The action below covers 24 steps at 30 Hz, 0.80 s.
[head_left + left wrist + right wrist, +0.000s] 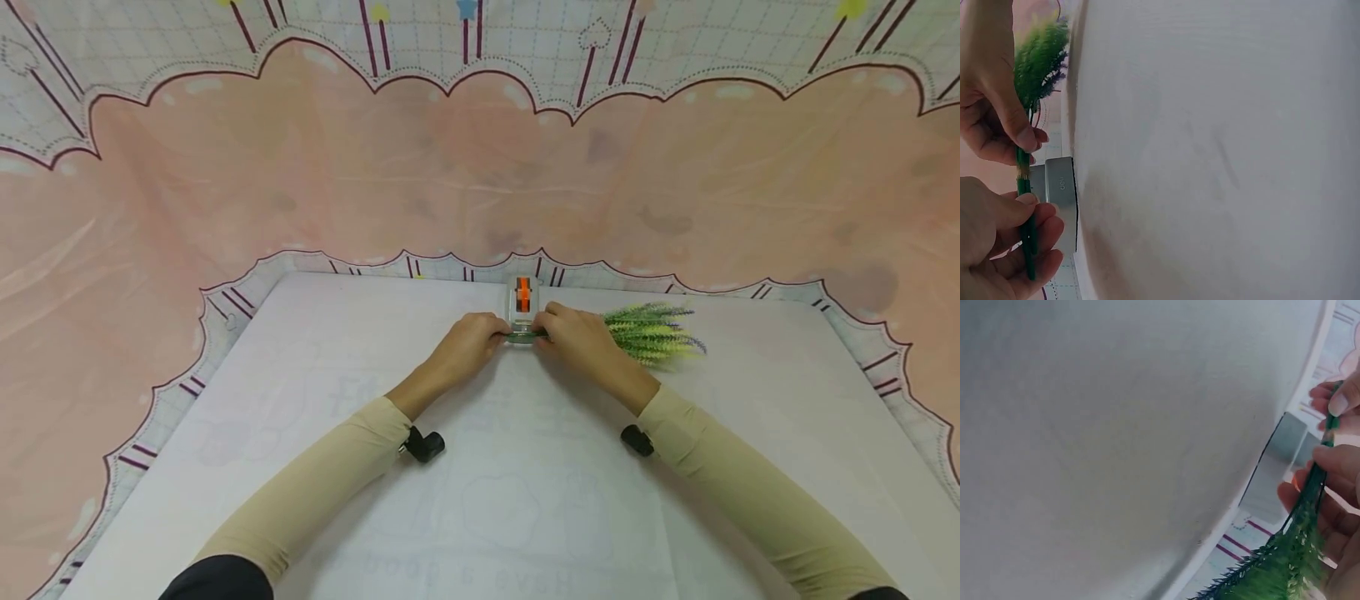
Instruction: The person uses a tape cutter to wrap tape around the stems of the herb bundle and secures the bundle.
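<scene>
A bunch of artificial flowers, with green and yellow sprigs and purple tips, points to the right over the white table. My right hand pinches its green stems close to the leafy part. The stem ends are between the thumb and fingers of my left hand. Between the two hands, a tan band shows around the stems in the left wrist view; what it is made of I cannot tell. Just behind the stems stands a grey tape dispenser with an orange core.
The white table ends just beyond the dispenser. A patterned cloth in pink and white hangs behind and around it. Small black cameras sit at both wrists.
</scene>
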### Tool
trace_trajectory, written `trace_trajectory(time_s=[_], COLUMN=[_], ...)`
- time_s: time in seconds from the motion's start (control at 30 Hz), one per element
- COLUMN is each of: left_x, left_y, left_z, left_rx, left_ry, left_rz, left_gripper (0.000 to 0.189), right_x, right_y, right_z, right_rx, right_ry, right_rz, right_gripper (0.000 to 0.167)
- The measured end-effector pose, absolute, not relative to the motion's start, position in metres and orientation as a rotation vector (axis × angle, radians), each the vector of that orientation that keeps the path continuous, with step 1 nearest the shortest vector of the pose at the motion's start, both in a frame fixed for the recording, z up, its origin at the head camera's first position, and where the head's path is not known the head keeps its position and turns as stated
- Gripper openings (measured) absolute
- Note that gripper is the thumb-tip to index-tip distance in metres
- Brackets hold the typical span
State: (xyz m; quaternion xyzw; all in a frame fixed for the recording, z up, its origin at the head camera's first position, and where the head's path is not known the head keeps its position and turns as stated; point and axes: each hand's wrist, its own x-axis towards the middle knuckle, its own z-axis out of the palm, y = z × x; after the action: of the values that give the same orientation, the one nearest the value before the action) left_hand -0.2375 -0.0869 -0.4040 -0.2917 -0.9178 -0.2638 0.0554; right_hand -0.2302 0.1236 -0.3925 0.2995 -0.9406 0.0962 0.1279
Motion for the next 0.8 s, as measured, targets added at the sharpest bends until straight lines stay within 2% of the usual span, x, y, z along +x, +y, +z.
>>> trace_trajectory(time_s=[0.1,0.27,0.5,0.8], left_x=[-0.238,-0.242,-0.248,-0.252], left_y=[-0.086,-0.085,-0.082,-0.080], left_z=[-0.404,-0.406,-0.406,-0.408], left_rx=[-0.835,-0.770,-0.799,-0.792], left_ry=[-2.790,-2.805,-2.832,-2.825], left_rz=[-0.807,-0.828,-0.816,-0.821], left_gripper=[0.015,0.032,0.033,0.034], right_x=[-0.234,-0.237,-0.241,-0.245], right_y=[0.124,0.122,0.121,0.121], right_z=[-0.392,-0.391,-0.391,-0.388], right_rx=[0.843,0.818,0.818,0.823], right_ry=[-2.770,-2.816,-2.813,-2.832], right_rz=[0.332,0.386,0.391,0.379], right_gripper=[0.019,0.031,0.020,0.021])
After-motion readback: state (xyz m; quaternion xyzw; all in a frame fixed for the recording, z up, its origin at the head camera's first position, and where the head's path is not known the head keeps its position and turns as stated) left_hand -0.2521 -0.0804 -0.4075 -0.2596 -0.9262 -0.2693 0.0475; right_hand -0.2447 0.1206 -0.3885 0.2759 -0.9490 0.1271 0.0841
